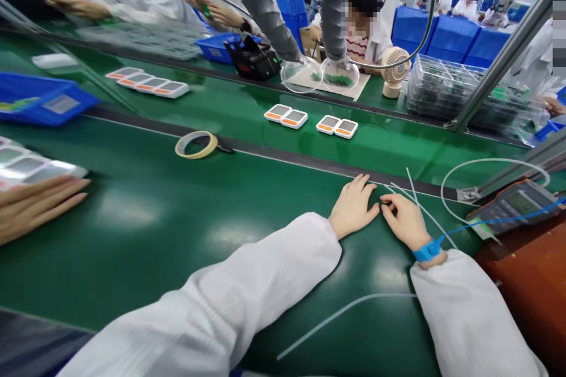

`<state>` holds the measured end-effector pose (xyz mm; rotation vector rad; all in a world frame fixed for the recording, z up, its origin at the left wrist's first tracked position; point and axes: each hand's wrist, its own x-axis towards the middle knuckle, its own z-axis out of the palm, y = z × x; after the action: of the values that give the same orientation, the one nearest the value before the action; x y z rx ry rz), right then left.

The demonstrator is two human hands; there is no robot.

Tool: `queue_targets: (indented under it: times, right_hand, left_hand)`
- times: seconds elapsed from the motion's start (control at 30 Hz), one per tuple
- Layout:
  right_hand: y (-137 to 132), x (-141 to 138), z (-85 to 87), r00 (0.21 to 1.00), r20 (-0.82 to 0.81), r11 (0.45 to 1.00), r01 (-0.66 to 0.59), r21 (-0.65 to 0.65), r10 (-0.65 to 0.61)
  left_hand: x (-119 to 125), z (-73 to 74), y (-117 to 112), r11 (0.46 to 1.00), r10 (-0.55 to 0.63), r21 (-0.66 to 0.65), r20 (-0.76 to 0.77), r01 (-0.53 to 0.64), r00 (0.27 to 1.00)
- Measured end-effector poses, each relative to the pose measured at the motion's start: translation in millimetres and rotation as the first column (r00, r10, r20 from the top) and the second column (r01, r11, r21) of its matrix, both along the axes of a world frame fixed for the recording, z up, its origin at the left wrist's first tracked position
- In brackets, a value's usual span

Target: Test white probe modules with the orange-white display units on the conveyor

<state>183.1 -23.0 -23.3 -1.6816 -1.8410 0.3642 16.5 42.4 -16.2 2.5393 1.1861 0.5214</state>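
My left hand point(354, 206) lies on the green tabletop point(177, 259) beside the dark strip, fingers stretched out and holding nothing. Close to its right, my right hand point(404, 221) has loosely bent fingers, slightly apart, with nothing visible in them. A blue wrist strap point(428, 250) with a blue cord circles my right wrist. Thin whitish tubes point(414, 191) lie behind and beside the right hand; whether it touches them I cannot tell. Another pale tube point(336, 315) runs between my forearms. Beyond the strip, white-and-orange devices with grey screens point(286, 116) sit in pairs on the green belt point(221, 112).
At left, a co-worker's hand point(39, 206) rests by more screened devices point(30, 165). A tape roll point(197, 145), blue bin point(44, 100), orange-cased meter point(522, 206), small fan point(395, 70), stacked clear trays point(464, 94) and two flexible ducts point(332, 6) surround the workspace.
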Motion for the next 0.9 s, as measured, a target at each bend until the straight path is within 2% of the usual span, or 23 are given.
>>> queue_targets:
  times: [0.33, 0.4, 0.5, 0.57, 0.63, 0.7, 0.77, 0.83, 0.9]
  right_hand:
    - [-8.5, -10.1, 15.7, 0.996, 0.079, 0.998, -0.033, -0.050, 0.037]
    - [-15.3, -14.1, 26.5, 0.992, 0.092, 0.992, -0.081, -0.099, 0.090]
    - [-28.6, -17.0, 51.6, 0.976, 0.139, 0.970, -0.140, -0.197, 0.169]
    - [-35.8, -12.9, 68.5, 0.959, 0.255, 0.969, -0.061, -0.239, 0.124]
    - [-40.5, -2.8, 78.0, 0.913, 0.405, 0.977, 0.119, -0.175, -0.039]
    - [-44.0, 11.1, 76.0, 0.819, 0.527, 0.952, 0.301, -0.056, -0.228]
    - [-48.3, 25.0, 63.3, 0.752, 0.575, 0.916, 0.401, -0.012, -0.321]
    - [-54.4, 34.7, 46.1, 0.794, 0.523, 0.910, 0.408, -0.078, -0.311]
    - [-61.9, 38.1, 31.8, 0.864, 0.438, 0.926, 0.346, -0.154, -0.249]
  left_hand:
    - [-6.3, 1.9, -5.0, 0.997, -0.069, -0.014, 0.039, 0.070, 0.997]
    - [-14.2, -1.4, -7.8, 0.997, -0.065, -0.023, 0.087, 0.067, 0.994]
    - [-25.3, -5.6, -10.8, 0.997, -0.067, -0.038, 0.141, 0.073, 0.988]
    - [-28.3, -5.9, -10.7, 0.995, -0.081, -0.044, 0.155, 0.089, 0.985]
    - [-27.9, -4.5, -9.4, 0.996, -0.072, -0.046, 0.154, 0.080, 0.985]
    - [-26.0, -2.7, -8.0, 0.997, -0.063, -0.045, 0.142, 0.070, 0.988]
    - [-24.7, -1.8, -7.2, 0.996, -0.066, -0.043, 0.135, 0.072, 0.989]
    - [-24.4, -2.1, -6.9, 0.996, -0.072, -0.040, 0.138, 0.078, 0.988]
    - [-24.7, -2.9, -6.9, 0.996, -0.080, -0.034, 0.142, 0.086, 0.987]
